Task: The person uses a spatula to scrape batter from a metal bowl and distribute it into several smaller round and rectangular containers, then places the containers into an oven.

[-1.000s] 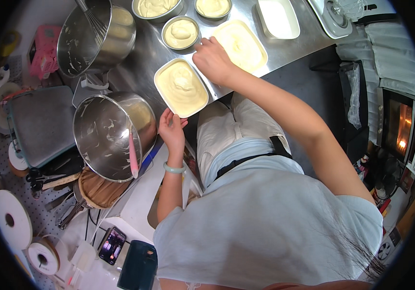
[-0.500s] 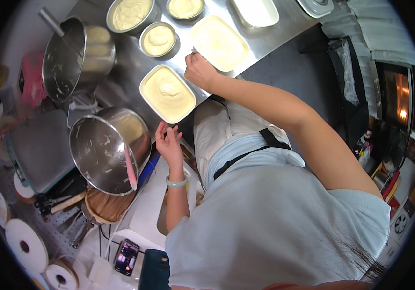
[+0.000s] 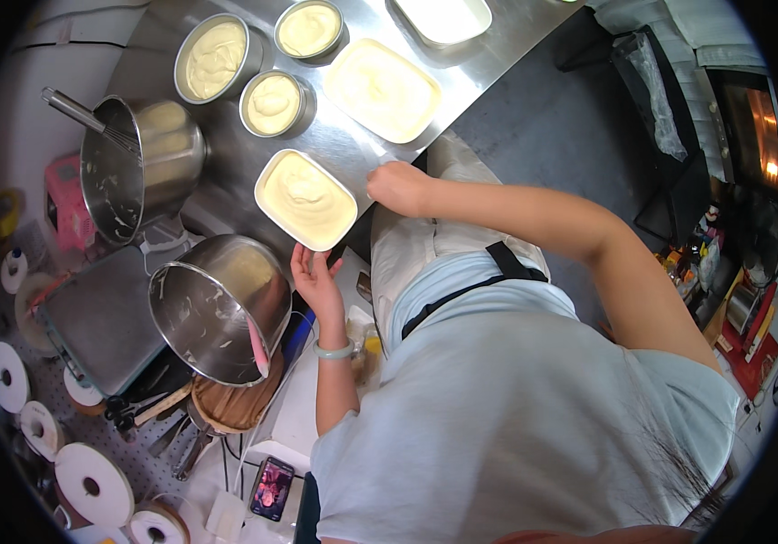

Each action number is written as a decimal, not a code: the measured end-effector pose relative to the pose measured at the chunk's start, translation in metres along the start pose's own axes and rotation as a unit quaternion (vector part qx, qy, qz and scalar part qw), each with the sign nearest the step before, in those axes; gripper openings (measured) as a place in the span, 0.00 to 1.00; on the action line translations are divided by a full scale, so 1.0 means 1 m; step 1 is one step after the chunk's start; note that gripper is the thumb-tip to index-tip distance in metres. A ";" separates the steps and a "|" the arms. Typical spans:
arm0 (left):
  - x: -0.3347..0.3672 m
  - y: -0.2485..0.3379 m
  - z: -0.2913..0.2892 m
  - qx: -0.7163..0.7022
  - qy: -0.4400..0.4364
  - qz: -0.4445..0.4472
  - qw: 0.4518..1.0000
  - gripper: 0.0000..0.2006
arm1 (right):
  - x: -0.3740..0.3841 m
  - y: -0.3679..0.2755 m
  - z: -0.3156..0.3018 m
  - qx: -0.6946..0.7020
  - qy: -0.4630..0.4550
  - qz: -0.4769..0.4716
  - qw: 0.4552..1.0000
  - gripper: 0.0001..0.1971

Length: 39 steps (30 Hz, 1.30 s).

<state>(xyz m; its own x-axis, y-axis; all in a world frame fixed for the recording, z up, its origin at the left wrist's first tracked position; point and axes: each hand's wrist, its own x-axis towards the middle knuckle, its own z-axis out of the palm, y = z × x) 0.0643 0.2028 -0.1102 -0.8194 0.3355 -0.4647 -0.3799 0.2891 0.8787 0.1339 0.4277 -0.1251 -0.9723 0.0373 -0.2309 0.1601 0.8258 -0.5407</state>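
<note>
tub (image 3: 283, 223): cream (image 3: 305, 195) | bowl (image 3: 191, 306): smeared, spatula (image 3: 258, 348) | dish (image 3: 448, 18): cut off | left hand (image 3: 316, 279): half-open, empty, at tub | right hand (image 3: 399, 188): curled, hold can't tell

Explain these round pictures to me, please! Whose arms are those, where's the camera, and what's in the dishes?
There's no robot here, just a person using two bare hands. Every picture comes from one camera on that person's head, looking down. Its very wide fisheye lens makes straight edges bend.

The left hand is palm up, its fingertips at the edge of a white rectangular dish. The right hand is curled up nearby; I can't tell whether anything small is inside it.

That dish has a pale yellow mixture in it, and so do a larger rectangular dish and three round tins on the metal table.

To the left are two big metal bowls, one with a whisk, the other with a pink tool.
</note>
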 end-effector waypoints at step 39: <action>-0.040 -0.003 -0.006 -0.036 -0.069 -0.062 0.995 0.04 | -0.060 0.020 -0.023 0.579 0.068 0.121 0.804 0.07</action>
<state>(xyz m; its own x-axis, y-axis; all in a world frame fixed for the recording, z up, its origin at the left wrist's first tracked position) 0.0953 0.1830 -0.0937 -0.6992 0.4224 -0.5768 -0.5088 0.2728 0.8165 0.1913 0.4545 -0.1034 -0.8862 0.2434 -0.3941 0.3218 -0.2885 -0.9018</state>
